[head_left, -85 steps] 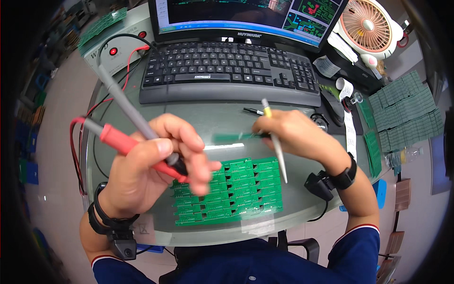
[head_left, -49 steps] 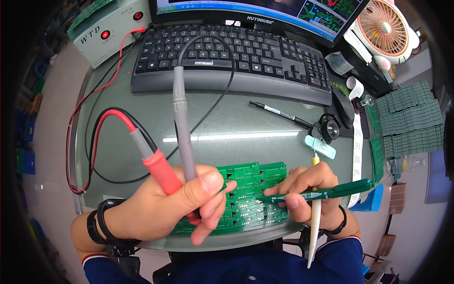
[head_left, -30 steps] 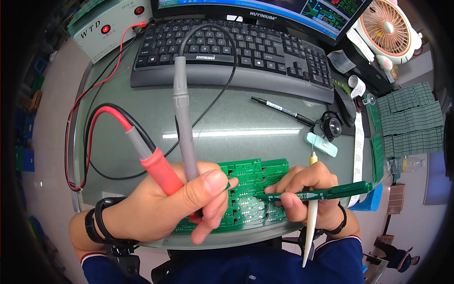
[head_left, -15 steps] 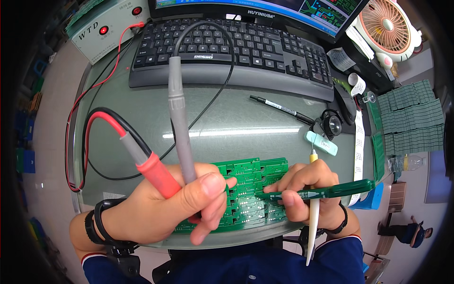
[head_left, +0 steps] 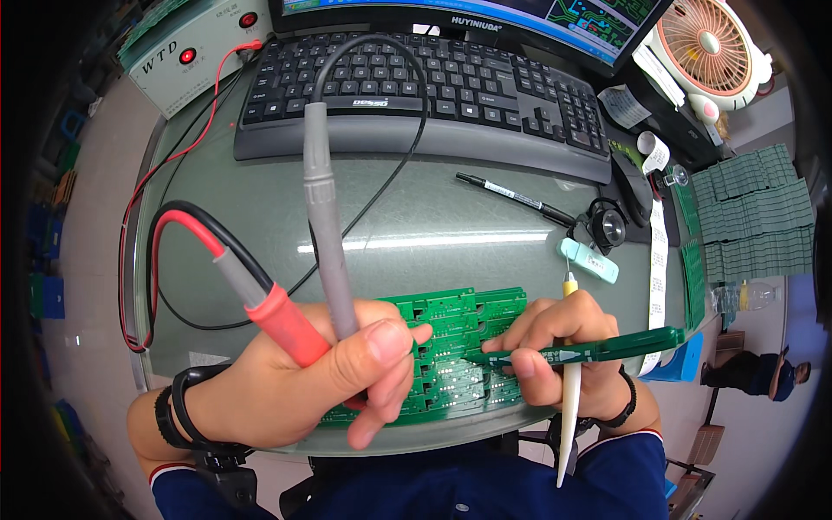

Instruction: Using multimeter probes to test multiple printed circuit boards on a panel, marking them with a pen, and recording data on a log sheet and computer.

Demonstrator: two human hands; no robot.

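Observation:
My left hand point(head_left: 286, 381) is closed around two test probes, a red one point(head_left: 289, 326) and a grey one point(head_left: 328, 234); its fingers hide their tips. Beneath both hands lies a green printed circuit board panel point(head_left: 452, 368), close to the table's front edge. In my right hand point(head_left: 568, 325) is a green marker pen point(head_left: 611, 348), its tip end pointing left over the board. The same hand also keeps a slim white tool point(head_left: 568, 416) with a yellow collar and thin metal tip between its fingers, tip pointing away from me.
A black keyboard point(head_left: 381, 139) and a monitor point(head_left: 477, 24) stand behind the board. Cables run from the probes; a grey box point(head_left: 195, 65) sits far left. A black pen point(head_left: 511, 199), turquoise eraser-like block point(head_left: 589, 262), black loupe point(head_left: 608, 227), mouse point(head_left: 633, 186) and stacked boards point(head_left: 754, 217) are right.
My right hand, with the marker pen and the white tool, has shifted very slightly left. The left hand stays in place with both probes. A person in the right background has moved.

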